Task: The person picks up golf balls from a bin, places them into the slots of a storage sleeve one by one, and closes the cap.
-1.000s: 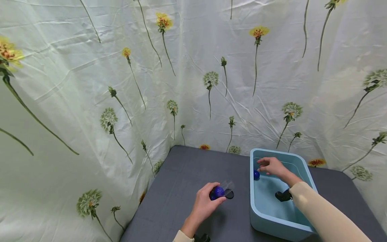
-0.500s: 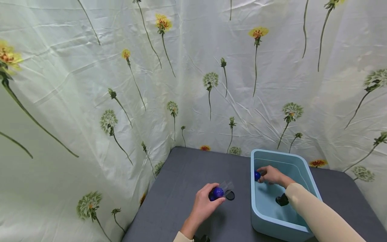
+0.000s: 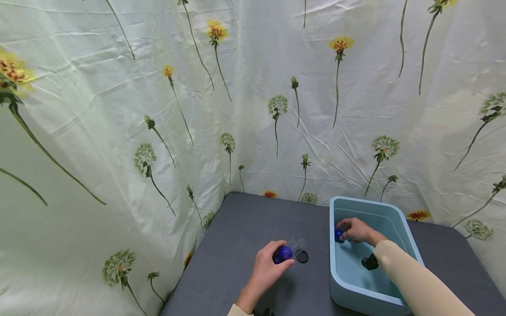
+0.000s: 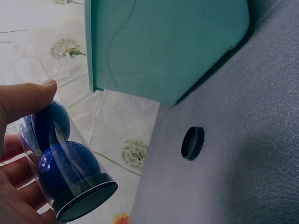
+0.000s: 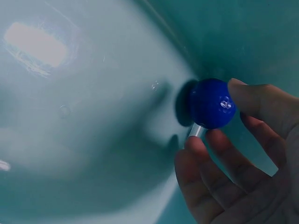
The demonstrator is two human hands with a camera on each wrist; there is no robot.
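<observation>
My left hand [image 3: 264, 267] grips a clear plastic tube [image 4: 75, 175] above the table. Inside it sit two glossy blue balls [image 4: 67, 169], and a dark cap [image 4: 88, 204] covers one end. In the head view the tube's clear end points right. A loose black lid [image 4: 192, 143] lies on the table beside that hand. My right hand [image 3: 357, 231] reaches into a light blue bin [image 3: 334, 263]. Its thumb and fingertips pinch another blue ball [image 5: 211, 103] low against the bin's left wall. Part of this ball is hidden by the fingers in the head view.
Both the bin and the lid rest on a dark grey table [image 3: 245, 228]. The bin's raised walls surround my right hand. A white curtain [image 3: 253, 109] printed with dandelions hangs behind and to the left of the table.
My right hand has lowered onto the ball in the bin and taken hold of it, and the ball has shifted slightly toward me. My left hand keeps holding the tube in place.
</observation>
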